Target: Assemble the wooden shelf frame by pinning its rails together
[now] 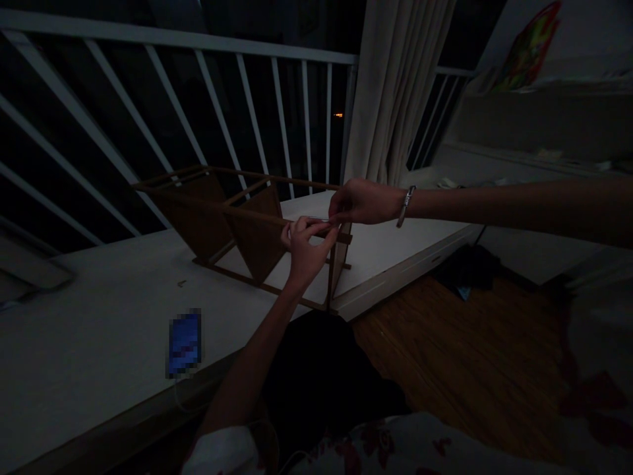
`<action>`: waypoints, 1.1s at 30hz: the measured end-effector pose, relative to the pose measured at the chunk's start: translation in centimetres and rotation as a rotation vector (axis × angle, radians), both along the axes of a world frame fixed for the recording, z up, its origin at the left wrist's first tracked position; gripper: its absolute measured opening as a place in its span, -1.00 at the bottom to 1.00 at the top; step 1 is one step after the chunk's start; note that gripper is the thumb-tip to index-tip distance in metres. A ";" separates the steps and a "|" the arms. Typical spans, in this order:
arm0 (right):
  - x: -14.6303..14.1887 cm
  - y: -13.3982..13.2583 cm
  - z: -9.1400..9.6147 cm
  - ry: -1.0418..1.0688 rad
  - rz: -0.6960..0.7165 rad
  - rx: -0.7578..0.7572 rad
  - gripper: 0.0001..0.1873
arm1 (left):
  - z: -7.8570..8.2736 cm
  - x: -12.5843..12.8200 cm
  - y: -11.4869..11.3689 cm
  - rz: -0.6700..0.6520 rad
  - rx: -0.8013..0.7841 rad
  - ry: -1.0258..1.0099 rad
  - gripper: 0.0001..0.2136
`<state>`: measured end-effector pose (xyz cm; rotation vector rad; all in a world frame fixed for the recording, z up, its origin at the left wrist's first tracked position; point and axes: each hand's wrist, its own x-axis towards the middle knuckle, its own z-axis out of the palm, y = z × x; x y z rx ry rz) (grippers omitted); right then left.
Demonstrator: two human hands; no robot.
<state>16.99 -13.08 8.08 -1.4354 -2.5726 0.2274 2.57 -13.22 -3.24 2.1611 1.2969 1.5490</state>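
A brown wooden shelf rack (257,224) lies on its side on the white ledge, its panels slanting between long rails. My left hand (309,245) is closed around the near upper rail by the rack's right end, fingers bent and thumb raised. Directly above it, my right hand (363,201) pinches at the same spot, with a bracelet (406,206) on its wrist. Between the two hands shows a thin, pale metal rod (319,220), its right end at my right fingertips. Dim light and the fingers hide the rod's exact kind and what it touches.
A blurred phone (184,344) with a cable lies on the ledge (109,330) at the left. White railings (277,119) stand behind the rack, beside a curtain (390,92). Dark cloth (467,267) lies on the wooden floor (435,356) at the right.
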 end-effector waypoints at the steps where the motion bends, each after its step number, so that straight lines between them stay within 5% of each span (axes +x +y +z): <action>1: 0.0 -0.1 0.0 -0.004 0.007 -0.001 -0.78 | 0.0 0.0 0.0 -0.006 -0.009 0.010 -0.87; 11: -0.2 -0.6 0.5 -0.023 0.086 -0.025 -0.80 | -0.1 0.0 0.6 0.018 -0.032 0.009 -0.84; 24: -0.2 -0.3 0.4 0.084 -0.019 -0.188 -0.68 | -0.1 -0.1 0.7 0.028 -0.006 -0.026 -0.85; 33: -0.2 -0.8 0.1 0.028 0.002 -0.052 -0.79 | 0.0 0.1 0.5 0.025 -0.023 -0.024 -0.86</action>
